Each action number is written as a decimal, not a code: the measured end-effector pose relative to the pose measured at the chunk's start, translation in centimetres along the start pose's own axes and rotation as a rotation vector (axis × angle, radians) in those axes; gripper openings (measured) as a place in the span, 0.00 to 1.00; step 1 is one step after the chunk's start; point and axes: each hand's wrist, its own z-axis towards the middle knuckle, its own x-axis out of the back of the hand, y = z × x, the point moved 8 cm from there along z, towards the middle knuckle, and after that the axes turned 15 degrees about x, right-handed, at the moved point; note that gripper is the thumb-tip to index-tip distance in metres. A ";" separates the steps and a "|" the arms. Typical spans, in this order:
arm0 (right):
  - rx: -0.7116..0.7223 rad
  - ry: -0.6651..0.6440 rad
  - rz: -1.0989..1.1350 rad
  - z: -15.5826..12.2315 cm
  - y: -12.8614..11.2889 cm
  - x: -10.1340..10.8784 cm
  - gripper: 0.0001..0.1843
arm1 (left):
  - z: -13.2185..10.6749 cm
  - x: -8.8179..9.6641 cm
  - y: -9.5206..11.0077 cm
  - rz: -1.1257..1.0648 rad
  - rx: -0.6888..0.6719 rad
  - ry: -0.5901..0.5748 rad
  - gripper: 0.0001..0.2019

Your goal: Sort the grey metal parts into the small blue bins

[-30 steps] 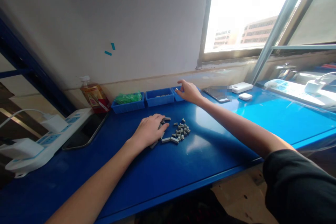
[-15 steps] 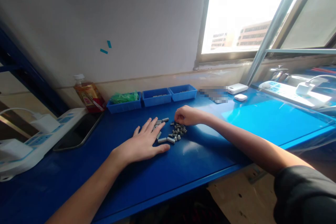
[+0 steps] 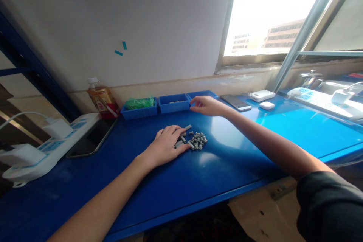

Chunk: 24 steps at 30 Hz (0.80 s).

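Note:
My left hand lies palm down on the blue table, fingers stretched over several grey hexagonal metal spacers and partly covering them. Just right of its thumb is a loose pile of small metal screws. My right hand hovers in front of the right blue bin, over its near left corner. Its fingers are bent together; whatever they may hold is hidden. The middle blue bin, beside these fingertips, has a few pale metal pieces inside.
A left blue bin holds green plastic. Behind it stands a bottle. A dark phone and a power strip lie at left. Another phone and two white cases, one a small case, are at right.
My right hand has moved from the screw pile up and back to the bins. My left hand has shifted right, closer around the spacers, and the spacers lie nearer together. The view has turned slightly.

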 end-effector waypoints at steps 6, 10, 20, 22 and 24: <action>0.166 -0.440 -0.063 -5.7 -5.0 -3.6 0.05 | 0.0 -0.4 -0.2 0.030 -0.008 -0.014 0.27; 0.207 -0.420 -0.097 -6.0 -5.6 -4.3 0.08 | 0.0 -0.4 -0.1 0.051 -0.009 -0.012 0.27; 0.098 0.235 -0.299 -1.0 -2.1 3.3 0.11 | 0.0 -0.4 -0.2 0.042 0.009 -0.028 0.26; 0.073 0.164 -0.340 -1.3 -1.5 2.7 0.12 | -0.1 -0.4 -0.1 0.039 0.008 -0.029 0.26; 0.170 -0.001 -0.240 -2.4 -2.5 0.7 0.10 | -0.1 -0.4 -0.1 0.047 0.007 -0.033 0.27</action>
